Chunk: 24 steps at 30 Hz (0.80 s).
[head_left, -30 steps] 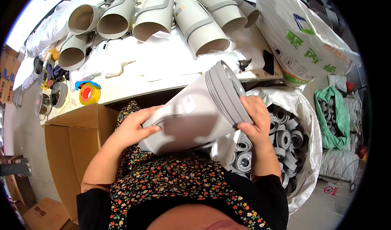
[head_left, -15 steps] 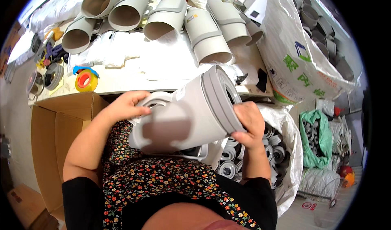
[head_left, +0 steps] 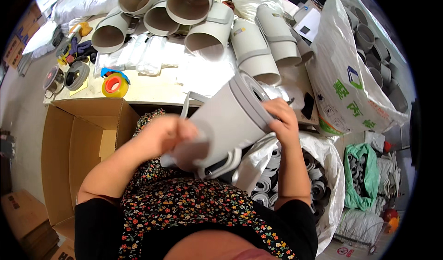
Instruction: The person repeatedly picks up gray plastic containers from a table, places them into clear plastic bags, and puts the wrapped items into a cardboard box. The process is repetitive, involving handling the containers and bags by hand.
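A large light-grey jug (head_left: pixel 226 110) with a ribbed darker grey lid (head_left: pixel 251 98) is held tilted before me, its lid end pointing up and right. A loop handle (head_left: pixel 228 164) juts from its lower side and a thin strap-like loop (head_left: pixel 187 104) from its upper left. My right hand (head_left: pixel 282 118) is closed over the lid's edge. My left hand (head_left: pixel 171 133) is beside the lower part of the jug, near the thin loop. Motion smears its fingers, so I cannot make out whether they grip or touch it.
Several open grey jug bodies (head_left: pixel 251 48) lie along the table's (head_left: pixel 147 87) far side. Tape (head_left: pixel 115 85) sits near its front edge. An open carton (head_left: pixel 60 163) stands at left. A white sack (head_left: pixel 334 186) of lids and a tall bag (head_left: pixel 341 94) of grey parts stand at right.
The jug has turned, so a loop handle now shows underneath. My left hand has left the handle and shifted right along the jug. The right hand remains at the lid.
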{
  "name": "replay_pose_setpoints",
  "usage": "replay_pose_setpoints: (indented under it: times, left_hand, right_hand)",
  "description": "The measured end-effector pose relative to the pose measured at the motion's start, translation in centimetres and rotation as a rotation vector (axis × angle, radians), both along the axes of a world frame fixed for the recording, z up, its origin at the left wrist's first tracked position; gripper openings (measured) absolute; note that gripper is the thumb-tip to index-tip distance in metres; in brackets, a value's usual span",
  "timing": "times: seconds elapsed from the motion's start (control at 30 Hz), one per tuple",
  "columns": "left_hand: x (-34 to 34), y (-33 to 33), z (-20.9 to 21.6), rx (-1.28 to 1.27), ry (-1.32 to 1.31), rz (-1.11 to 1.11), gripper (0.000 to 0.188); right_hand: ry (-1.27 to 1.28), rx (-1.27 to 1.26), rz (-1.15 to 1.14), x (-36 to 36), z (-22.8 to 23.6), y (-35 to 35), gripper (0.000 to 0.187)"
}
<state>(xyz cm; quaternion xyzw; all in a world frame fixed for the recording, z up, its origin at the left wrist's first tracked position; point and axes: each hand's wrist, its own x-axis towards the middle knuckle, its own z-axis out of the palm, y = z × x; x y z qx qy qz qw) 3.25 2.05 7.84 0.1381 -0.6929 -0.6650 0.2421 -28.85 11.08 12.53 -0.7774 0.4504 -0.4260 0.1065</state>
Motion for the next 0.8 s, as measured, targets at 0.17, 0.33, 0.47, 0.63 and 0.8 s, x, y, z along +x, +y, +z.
replay_pose_setpoints:
  times: [0.17,0.33,0.47,0.63,0.8]
  left_hand:
    - [1.0,-6.4,-10.1,0.477,-0.067,0.492,0.052]
    - [-3.5,-1.6,-7.6,-0.073,-0.001,0.011,0.081]
    - [-3.9,-1.3,-6.5,-0.021,0.013,-0.023,0.077]
    - [-2.6,-1.9,-5.8,0.119,-0.018,0.002,0.078]
    - [-2.5,-1.7,-5.4,0.087,-0.007,0.059,0.073]
  right_hand:
    - [-0.324,0.024,0.293,0.2,-1.5,0.2,0.046]
    - [-0.863,0.005,0.347,-1.7,-2.0,-1.8,0.036]
    - [-0.566,0.312,-0.528,-3.0,-9.4,-11.6,0.038]
    - [-0.117,0.135,-0.925,0.5,-21.3,-20.1,0.036]
    - [-0.696,0.441,-0.524,0.8,-19.8,-17.3,0.023]
